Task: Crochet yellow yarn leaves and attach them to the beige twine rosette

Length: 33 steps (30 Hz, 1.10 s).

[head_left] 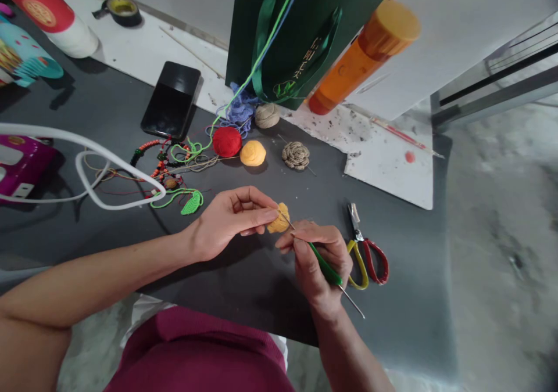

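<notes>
My left hand (pixel 233 218) pinches a small yellow-orange crocheted piece (pixel 279 220) between thumb and fingers, just above the dark grey table (pixel 244 276). My right hand (pixel 318 261) grips a green-handled crochet hook (pixel 325 264), its metal tip pushed into the yellow piece. Both hands meet near the table's middle.
Scissors (pixel 366 252) with red and yellow handles lie right of my right hand. Behind are a red yarn ball (pixel 226 141), an orange ball (pixel 253 153), a beige crocheted rose (pixel 295 155), a green crocheted leaf (pixel 192 203), a black phone (pixel 172 100), a green bag (pixel 300 32) and an orange bottle (pixel 366 55).
</notes>
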Tool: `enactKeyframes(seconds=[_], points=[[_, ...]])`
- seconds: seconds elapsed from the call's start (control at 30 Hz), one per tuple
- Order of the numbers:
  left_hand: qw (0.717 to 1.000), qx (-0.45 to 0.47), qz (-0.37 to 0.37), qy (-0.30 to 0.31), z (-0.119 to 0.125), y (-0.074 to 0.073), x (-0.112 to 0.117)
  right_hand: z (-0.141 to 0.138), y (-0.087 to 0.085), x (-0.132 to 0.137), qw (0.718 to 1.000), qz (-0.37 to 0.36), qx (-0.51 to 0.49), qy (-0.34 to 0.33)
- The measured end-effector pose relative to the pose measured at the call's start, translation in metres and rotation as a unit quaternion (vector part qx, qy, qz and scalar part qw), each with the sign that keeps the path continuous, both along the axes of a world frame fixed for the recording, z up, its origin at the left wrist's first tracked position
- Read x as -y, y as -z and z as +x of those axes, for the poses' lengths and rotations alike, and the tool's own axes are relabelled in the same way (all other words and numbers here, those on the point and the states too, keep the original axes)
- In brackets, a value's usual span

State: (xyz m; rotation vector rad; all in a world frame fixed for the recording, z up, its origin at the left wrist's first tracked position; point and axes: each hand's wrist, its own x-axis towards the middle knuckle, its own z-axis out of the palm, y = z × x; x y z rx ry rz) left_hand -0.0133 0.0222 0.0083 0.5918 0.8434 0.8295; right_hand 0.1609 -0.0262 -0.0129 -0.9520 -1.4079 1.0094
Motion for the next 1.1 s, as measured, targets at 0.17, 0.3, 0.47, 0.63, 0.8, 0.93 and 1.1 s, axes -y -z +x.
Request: enactKeyframes(seconds=[0.17, 0.3, 0.47, 0.63, 0.8, 0.93, 1.1], points=[[0.999, 0.025, -0.034, 0.01, 0.0, 0.001, -0.001, 0.001, 0.002, 0.0, 1.0, 0.005, 0.005, -0.002], [0.993, 0.062, -0.096, 0.028, -0.001, 0.002, -0.003, 0.001, 0.003, 0.0, 0.999, 0.0, -0.028, -0.022], [0.978, 0.109, -0.171, 0.057, -0.003, 0.003, -0.004, 0.003, 0.001, -0.001, 0.999, 0.01, -0.002, -0.031], [0.969, 0.149, -0.18, 0.079, -0.004, 0.005, -0.005, 0.006, -0.003, -0.004, 0.997, 0.049, -0.002, -0.052], [0.969, 0.15, -0.17, 0.092, -0.005, 0.003, -0.006, 0.01, -0.003, -0.005, 0.995, 0.071, 0.006, -0.068], [0.97, 0.143, -0.165, 0.107, -0.007, 0.001, -0.006, 0.015, -0.002, -0.007, 0.992, 0.093, 0.023, -0.08], [0.967, 0.155, -0.17, 0.107, -0.008, 0.0, -0.005, 0.02, -0.002, -0.01, 0.989, 0.113, 0.044, -0.081]])
